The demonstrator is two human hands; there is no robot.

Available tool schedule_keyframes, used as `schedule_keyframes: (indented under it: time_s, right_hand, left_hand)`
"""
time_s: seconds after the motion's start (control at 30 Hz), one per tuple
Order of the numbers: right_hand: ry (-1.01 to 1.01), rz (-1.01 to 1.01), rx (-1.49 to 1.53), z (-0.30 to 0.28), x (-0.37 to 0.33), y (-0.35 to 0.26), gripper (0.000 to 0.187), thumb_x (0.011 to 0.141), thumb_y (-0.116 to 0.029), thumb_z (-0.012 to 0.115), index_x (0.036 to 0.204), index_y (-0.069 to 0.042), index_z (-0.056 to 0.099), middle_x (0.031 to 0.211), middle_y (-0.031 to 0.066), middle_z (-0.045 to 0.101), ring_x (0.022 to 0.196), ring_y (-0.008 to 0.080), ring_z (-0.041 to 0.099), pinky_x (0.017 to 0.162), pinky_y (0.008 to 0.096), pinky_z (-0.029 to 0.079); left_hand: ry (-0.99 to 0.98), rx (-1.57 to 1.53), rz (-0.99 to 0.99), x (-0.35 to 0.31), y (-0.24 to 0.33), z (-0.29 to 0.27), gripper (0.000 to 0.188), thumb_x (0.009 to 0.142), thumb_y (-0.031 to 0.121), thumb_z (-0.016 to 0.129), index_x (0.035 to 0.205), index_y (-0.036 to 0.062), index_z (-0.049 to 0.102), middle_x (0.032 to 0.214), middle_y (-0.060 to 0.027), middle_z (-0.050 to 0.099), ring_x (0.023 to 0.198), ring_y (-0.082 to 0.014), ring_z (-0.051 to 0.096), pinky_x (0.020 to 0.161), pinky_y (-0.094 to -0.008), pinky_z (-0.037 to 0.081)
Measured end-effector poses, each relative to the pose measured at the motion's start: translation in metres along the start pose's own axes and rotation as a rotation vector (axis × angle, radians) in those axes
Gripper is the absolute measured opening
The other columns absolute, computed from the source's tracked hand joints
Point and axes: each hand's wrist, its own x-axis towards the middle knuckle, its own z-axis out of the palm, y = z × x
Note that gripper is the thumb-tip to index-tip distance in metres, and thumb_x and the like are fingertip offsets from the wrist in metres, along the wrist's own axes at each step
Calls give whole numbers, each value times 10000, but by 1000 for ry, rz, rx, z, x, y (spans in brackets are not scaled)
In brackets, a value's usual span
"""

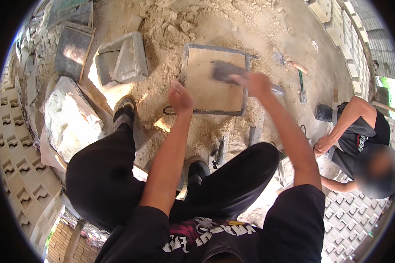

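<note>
A square mould (200, 113) with a dark rim lies on the ground in front of me, filled level with tan sandy material (210, 90). My right hand (255, 83) is closed around a dark, flat-headed tool (226, 71), blurred by motion, over the right half of the fill. A grey bar-like end (277, 90) shows on the other side of that hand. At the mould's near left corner, my left hand (180, 97) is closed with curled fingers; whatever they may hold is hidden. A wire loop (168, 110) sticks out beside it.
A pointing trowel (297, 66) and a small hammer-like tool (302, 90) lie to the right. Left stands a concrete box form (134, 57), near a pale sack (70, 118) and dark boards (72, 52). Another person (360, 136) crouches at right. Patterned blocks (17, 144) are stacked around.
</note>
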Motion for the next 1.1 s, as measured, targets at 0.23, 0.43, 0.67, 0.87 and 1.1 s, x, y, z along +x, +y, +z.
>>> schedule_keyframes:
  time_s: [0.23, 0.43, 0.67, 0.87, 1.1]
  right_hand:
    - [41, 348, -232, -44, -62, 139, 797, 802, -805, 417, 912, -77, 721, 741, 173, 686, 703, 331, 674, 663, 446, 507]
    - [-17, 9, -58, -22, 26, -67, 814, 786, -825, 421, 814, -59, 695, 662, 144, 650, 630, 285, 654, 555, 396, 496]
    - [68, 145, -69, -15, -3, 77, 839, 781, -832, 412, 896, -62, 726, 701, 188, 670, 696, 331, 675, 639, 435, 513]
    - [300, 286, -73, -37, -20, 139, 820, 800, -809, 437, 670, -35, 673, 575, 124, 602, 545, 254, 599, 516, 400, 447]
    - [99, -107, -103, -28, 79, -79, 853, 785, -861, 367, 593, -70, 622, 505, 32, 510, 494, 195, 550, 456, 336, 414]
  left_hand:
    - [-7, 181, 10, -3, 3, 4, 572, 996, 424, 235, 925, -25, 581, 956, -270, 617, 912, -477, 572, 800, -545, 427]
    - [22, 172, -13, 1, 7, 4, 560, 991, 427, 232, 928, -4, 583, 958, -259, 620, 922, -484, 566, 801, -557, 422]
    - [-52, 210, -22, -3, 4, 1, 521, 991, 417, 238, 899, 12, 553, 945, -236, 612, 897, -469, 567, 764, -557, 425]
    - [-45, 220, 50, -4, -2, 8, 494, 985, 411, 252, 875, 20, 533, 910, -233, 594, 862, -463, 564, 758, -556, 424]
    - [-28, 260, 28, 4, 2, 10, 515, 974, 429, 259, 903, 17, 559, 922, -242, 619, 866, -474, 581, 751, -565, 425]
